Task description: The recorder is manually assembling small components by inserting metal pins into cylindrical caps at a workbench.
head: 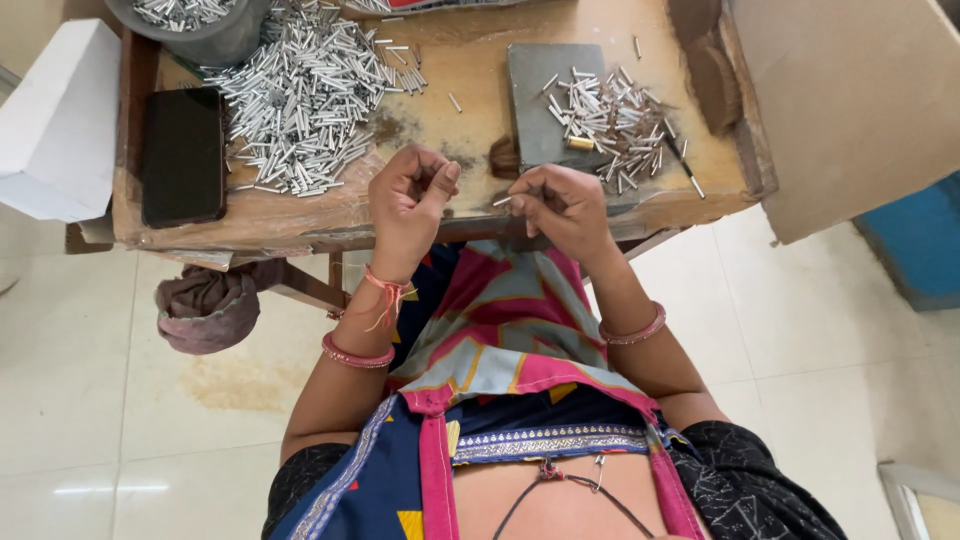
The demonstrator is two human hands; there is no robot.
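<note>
1. Silvery metal tubes (300, 95), the big unsorted heap, are seen left of the grey plate (545, 100).
2. A smaller handled pile (610, 120) is spread on that plate.
3. One tube (503, 201) is pinched in the right hand (562, 208) below the plate; the left hand (408, 200) is curled, contents hidden.

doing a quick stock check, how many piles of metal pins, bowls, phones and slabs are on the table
piles of metal pins: 2, one big and one small
grey bowls of pins: 1
black phones: 1
grey slabs: 1
total: 5
The right hand pinches one pin more; the left hand is curled.
</note>
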